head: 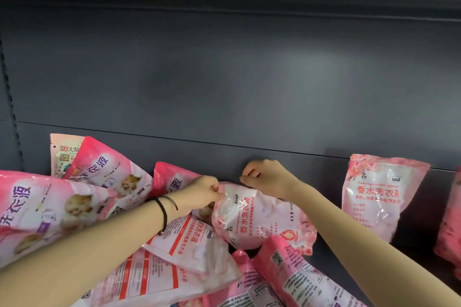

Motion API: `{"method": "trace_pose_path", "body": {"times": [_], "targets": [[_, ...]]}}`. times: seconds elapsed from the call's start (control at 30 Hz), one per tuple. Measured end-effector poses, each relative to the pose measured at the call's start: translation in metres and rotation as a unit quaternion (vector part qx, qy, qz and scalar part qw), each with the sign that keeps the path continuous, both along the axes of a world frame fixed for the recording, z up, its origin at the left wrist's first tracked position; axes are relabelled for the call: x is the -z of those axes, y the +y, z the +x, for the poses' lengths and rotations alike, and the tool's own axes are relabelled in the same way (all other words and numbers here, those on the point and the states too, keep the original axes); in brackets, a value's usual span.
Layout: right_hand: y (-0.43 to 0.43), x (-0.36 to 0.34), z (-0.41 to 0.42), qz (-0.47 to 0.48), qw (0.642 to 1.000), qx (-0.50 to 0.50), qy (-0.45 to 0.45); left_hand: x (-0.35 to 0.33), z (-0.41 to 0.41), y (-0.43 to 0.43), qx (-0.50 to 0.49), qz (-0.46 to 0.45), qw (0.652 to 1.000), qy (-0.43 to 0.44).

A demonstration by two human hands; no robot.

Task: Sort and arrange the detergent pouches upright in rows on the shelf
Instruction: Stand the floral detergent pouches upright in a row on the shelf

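On the shelf (334, 259) | left grip (207, 192) pinches pink pouch (259, 219) corner | right grip (267, 177) curled beside it, hold unclear | other pouches (189, 239) heaped left

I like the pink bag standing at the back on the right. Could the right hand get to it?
Probably yes. Only bare shelf lies between the right hand and that upright pouch. The hand's grip seems busy on the middle pouch, so it would let go first.

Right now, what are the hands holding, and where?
The left hand pinches the pink pouch by its upper edge. The right hand is curled beside that edge; its grip is unclear.
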State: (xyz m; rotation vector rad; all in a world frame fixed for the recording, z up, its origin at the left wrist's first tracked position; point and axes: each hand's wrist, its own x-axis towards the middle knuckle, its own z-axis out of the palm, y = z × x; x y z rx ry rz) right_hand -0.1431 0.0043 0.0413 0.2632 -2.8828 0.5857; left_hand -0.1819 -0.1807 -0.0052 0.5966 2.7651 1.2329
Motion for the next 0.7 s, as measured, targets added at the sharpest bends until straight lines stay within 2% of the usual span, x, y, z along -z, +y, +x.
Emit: {"method": "trace_pose_path", "body": {"times": [0.07, 0.13, 0.27, 0.4, 0.5, 0.7], "targets": [[0.007, 0.003, -0.001, -0.041, 0.999, 0.0, 0.027, -0.007, 0.004, 0.003, 0.034, 0.055, 0.998, 0.01], [0.014, 0.003, 0.001, -0.087, 0.994, -0.014, 0.062, -0.019, 0.009, 0.005, 0.062, 0.099, 0.992, 0.057], [0.023, -0.006, 0.008, -0.253, 0.964, -0.064, 0.057, -0.055, 0.02, 0.006, 0.107, 0.141, 0.974, 0.144], [0.025, -0.01, 0.017, -0.353, 0.928, -0.118, -0.011, -0.083, 0.029, 0.01, 0.156, 0.123, 0.972, 0.126], [0.027, -0.006, 0.022, -0.416, 0.896, -0.15, -0.025, -0.09, 0.034, 0.008, 0.132, 0.133, 0.977, 0.103], [0.016, 0.001, 0.029, -0.485, 0.865, -0.124, 0.033, -0.067, 0.046, -0.008, 0.022, 0.283, 0.958, 0.036]]}}
